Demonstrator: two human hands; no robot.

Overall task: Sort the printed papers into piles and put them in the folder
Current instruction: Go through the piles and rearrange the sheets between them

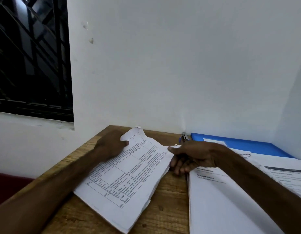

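Observation:
A stack of printed papers with a table on the top sheet (127, 176) lies slanted on the wooden table (170, 210). My left hand (111, 144) holds the stack's far left corner, thumb on the top sheet. My right hand (192, 157) grips the stack's right edge, thumb on top and fingers curled beneath. A second pile of printed papers (219, 196) lies to the right under my right forearm. The blue folder (251, 146) lies at the back right against the wall, with a white sheet on it.
More printed sheets (288, 176) overlap at the far right. A stapler (185, 137) sits at the wall next to the folder's left corner. White walls close the table's back and right sides; a barred window (31, 56) is at the upper left.

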